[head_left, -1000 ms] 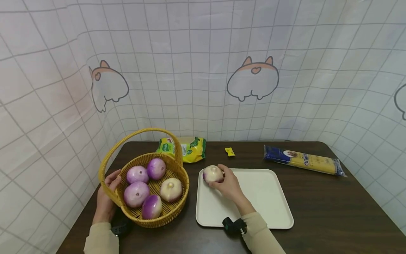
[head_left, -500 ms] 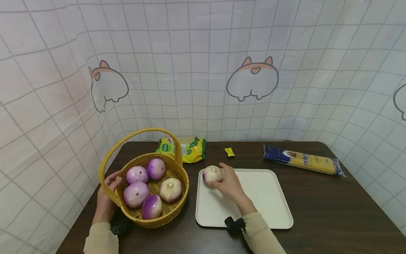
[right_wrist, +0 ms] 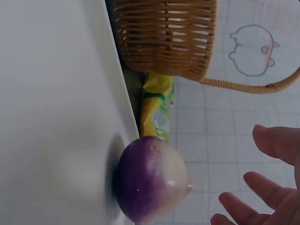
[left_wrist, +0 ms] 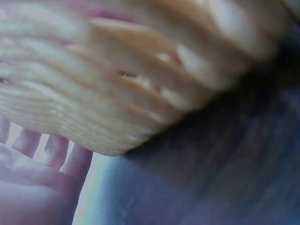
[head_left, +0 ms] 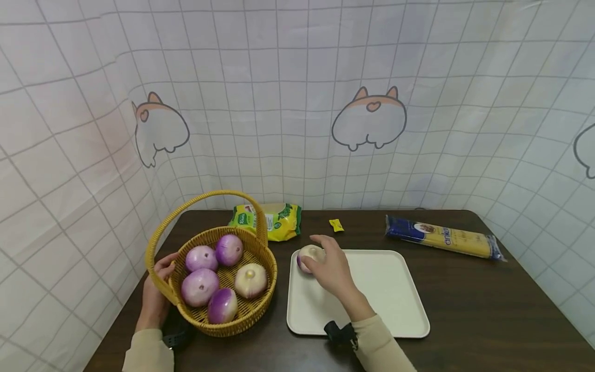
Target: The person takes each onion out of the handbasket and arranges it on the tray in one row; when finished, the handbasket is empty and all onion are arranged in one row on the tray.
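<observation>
On the far left corner of a white tray (head_left: 362,294) sits a purple-and-white onion (head_left: 306,257), its pale tip upward. My right hand (head_left: 332,268) is just beside and above it, fingers and thumb spread. In the right wrist view, a gap separates these fingers (right_wrist: 248,201) from the onion (right_wrist: 150,180). To the left stands a wicker basket (head_left: 241,325) with a tall handle, holding several more onions (head_left: 200,287). My left hand (head_left: 155,289) holds the basket's left side near the handle base; in the left wrist view its fingertips are hidden behind the weave (left_wrist: 93,103).
Behind the basket lies a yellow-green food packet (head_left: 283,222). A small yellow wrapped piece (head_left: 336,225) sits beyond the tray. At the back right is a blue-and-yellow pasta packet (head_left: 443,237). A white grid-patterned curtain (head_left: 297,113) encloses the dark table (head_left: 488,310).
My right hand has let go of the onion on the tray and drawn slightly up and away, its fingers spreading. The left hand and the basket stay where they were.
</observation>
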Demonstrator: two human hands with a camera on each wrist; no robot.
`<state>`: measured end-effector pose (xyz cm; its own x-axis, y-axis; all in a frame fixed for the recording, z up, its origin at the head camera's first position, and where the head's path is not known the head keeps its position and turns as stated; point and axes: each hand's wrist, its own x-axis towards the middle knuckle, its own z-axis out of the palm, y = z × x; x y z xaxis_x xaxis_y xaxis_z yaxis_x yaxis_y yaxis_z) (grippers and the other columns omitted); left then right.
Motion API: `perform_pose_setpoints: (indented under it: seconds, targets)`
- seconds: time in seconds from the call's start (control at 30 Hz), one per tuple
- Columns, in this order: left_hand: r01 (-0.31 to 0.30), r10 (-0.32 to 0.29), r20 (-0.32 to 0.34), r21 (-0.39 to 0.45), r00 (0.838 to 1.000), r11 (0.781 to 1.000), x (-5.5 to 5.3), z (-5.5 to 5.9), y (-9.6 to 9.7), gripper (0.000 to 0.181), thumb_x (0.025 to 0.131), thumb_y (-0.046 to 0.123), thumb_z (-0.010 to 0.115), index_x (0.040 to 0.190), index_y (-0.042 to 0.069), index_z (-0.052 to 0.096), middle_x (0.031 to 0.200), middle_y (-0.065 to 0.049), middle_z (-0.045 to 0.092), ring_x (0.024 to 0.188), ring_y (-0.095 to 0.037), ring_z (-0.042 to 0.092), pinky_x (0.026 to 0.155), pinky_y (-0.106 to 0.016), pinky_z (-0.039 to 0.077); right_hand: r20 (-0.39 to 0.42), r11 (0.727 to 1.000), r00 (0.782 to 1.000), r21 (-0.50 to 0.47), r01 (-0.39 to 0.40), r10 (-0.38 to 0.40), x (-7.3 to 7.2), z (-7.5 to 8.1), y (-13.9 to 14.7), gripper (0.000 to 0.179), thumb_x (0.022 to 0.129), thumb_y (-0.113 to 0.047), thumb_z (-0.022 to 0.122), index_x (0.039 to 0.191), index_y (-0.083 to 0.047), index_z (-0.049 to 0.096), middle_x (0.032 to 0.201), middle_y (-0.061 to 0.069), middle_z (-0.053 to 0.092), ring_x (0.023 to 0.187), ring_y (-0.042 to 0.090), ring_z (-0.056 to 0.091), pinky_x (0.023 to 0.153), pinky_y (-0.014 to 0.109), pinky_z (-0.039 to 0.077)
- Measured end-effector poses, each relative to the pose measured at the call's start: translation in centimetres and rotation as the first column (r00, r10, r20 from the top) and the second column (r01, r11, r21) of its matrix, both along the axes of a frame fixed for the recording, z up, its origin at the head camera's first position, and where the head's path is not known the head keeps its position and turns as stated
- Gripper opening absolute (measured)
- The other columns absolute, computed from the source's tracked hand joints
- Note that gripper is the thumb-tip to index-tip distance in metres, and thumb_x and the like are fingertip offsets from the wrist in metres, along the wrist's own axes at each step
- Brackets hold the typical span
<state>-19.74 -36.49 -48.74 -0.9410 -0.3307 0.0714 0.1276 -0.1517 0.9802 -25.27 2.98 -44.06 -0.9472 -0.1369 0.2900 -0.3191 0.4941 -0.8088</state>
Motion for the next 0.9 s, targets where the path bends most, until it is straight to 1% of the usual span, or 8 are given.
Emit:
perform_pose_setpoints:
  seconds: [0.13, 0.2, 0.3, 0.43, 0.57, 0.67, 0.77, 0.9]
  targets:
    - [0.044, -0.044, -0.034, 0.013, 0.998, 0.999, 0.1, -0.1, -0.3, 0.043, 0.103, 0.014, 0.038, 0.143, -0.003, 0.04, 0.124, 0.001, 0.053, 0.109, -0.012, 0.054, 0.088, -0.019, 0.047, -0.023, 1.0, 1.0, -0.016, 0.008, -0.008, 0.4, 0.2, -0.6, 0.042, 0.085, -0.022, 0.075, 0.125, -0.016, 0.064, 0.133, 0.004, 0.057, 0.125, 0.028, 0.051, 0.101, 0.053, 0.039]
    - [0.088, -0.087, -0.052, 0.014, 0.995, 0.996, 0.1, -0.2, -0.5, 0.044, 0.104, 0.012, 0.036, 0.145, -0.004, 0.037, 0.127, 0.0, 0.052, 0.112, -0.011, 0.053, 0.09, -0.02, 0.047, -0.019, 0.999, 1.0, -0.043, -0.021, 0.02, 0.6, 0.3, -0.9, 0.039, 0.086, -0.021, 0.073, 0.124, -0.016, 0.064, 0.131, 0.004, 0.058, 0.123, 0.029, 0.052, 0.1, 0.052, 0.04]
    - [0.151, -0.15, -0.062, 0.006, 0.987, 0.989, 0.2, -0.3, -0.8, 0.046, 0.104, 0.013, 0.037, 0.147, -0.003, 0.033, 0.128, 0.002, 0.054, 0.112, -0.009, 0.054, 0.089, -0.02, 0.047, 0.025, 0.983, 0.992, -0.14, -0.119, 0.124, 1.3, 0.9, -1.4, 0.034, 0.089, -0.02, 0.071, 0.122, -0.015, 0.065, 0.125, 0.004, 0.061, 0.118, 0.029, 0.055, 0.098, 0.049, 0.045]
    - [0.194, -0.194, -0.063, -0.006, 0.979, 0.981, 0.2, -0.3, -1.3, 0.045, 0.105, 0.017, 0.039, 0.146, -0.001, 0.035, 0.124, 0.003, 0.057, 0.107, -0.008, 0.057, 0.085, -0.021, 0.048, 0.046, 0.941, 0.959, -0.212, -0.264, 0.279, 2.2, 1.5, -2.2, 0.03, 0.092, -0.022, 0.068, 0.12, -0.014, 0.066, 0.12, 0.005, 0.064, 0.11, 0.025, 0.058, 0.093, 0.041, 0.05]
    - [0.19, -0.191, -0.05, -0.023, 0.98, 0.981, 0.3, -0.5, -1.6, 0.042, 0.105, 0.018, 0.041, 0.142, 0.001, 0.043, 0.12, 0.004, 0.059, 0.106, -0.008, 0.057, 0.085, -0.021, 0.047, 0.013, 0.922, 0.933, -0.157, -0.354, 0.36, 3.1, 1.4, -3.2, 0.031, 0.093, -0.021, 0.067, 0.123, -0.012, 0.064, 0.121, 0.009, 0.064, 0.106, 0.026, 0.059, 0.088, 0.037, 0.051]
    - [0.18, -0.181, -0.031, -0.037, 0.983, 0.983, 0.2, -0.5, -1.7, 0.04, 0.105, 0.02, 0.042, 0.14, 0.001, 0.045, 0.118, 0.005, 0.059, 0.106, -0.008, 0.056, 0.086, -0.022, 0.046, 0.002, 0.916, 0.922, -0.123, -0.383, 0.386, 3.5, 1.1, -3.9, 0.034, 0.092, -0.018, 0.067, 0.125, -0.009, 0.062, 0.12, 0.011, 0.064, 0.101, 0.027, 0.06, 0.084, 0.036, 0.052]
    - [0.182, -0.182, -0.016, -0.04, 0.983, 0.983, 0.2, -0.6, -1.8, 0.041, 0.105, 0.021, 0.041, 0.141, 0.001, 0.044, 0.12, 0.005, 0.057, 0.108, -0.009, 0.055, 0.087, -0.022, 0.045, -0.003, 0.918, 0.922, -0.093, -0.385, 0.386, 3.7, 0.6, -4.5, 0.036, 0.091, -0.016, 0.069, 0.125, -0.007, 0.062, 0.119, 0.01, 0.064, 0.095, 0.026, 0.06, 0.08, 0.034, 0.053]
    - [0.199, -0.199, -0.007, -0.037, 0.98, 0.979, 0.2, -0.5, -1.8, 0.043, 0.105, 0.022, 0.039, 0.143, 0.001, 0.041, 0.123, 0.003, 0.056, 0.11, -0.01, 0.054, 0.089, -0.023, 0.045, -0.008, 0.932, 0.933, -0.021, -0.361, 0.361, 3.7, -0.3, -5.1, 0.039, 0.089, -0.019, 0.072, 0.125, -0.008, 0.063, 0.116, 0.009, 0.065, 0.091, 0.022, 0.06, 0.077, 0.03, 0.051]
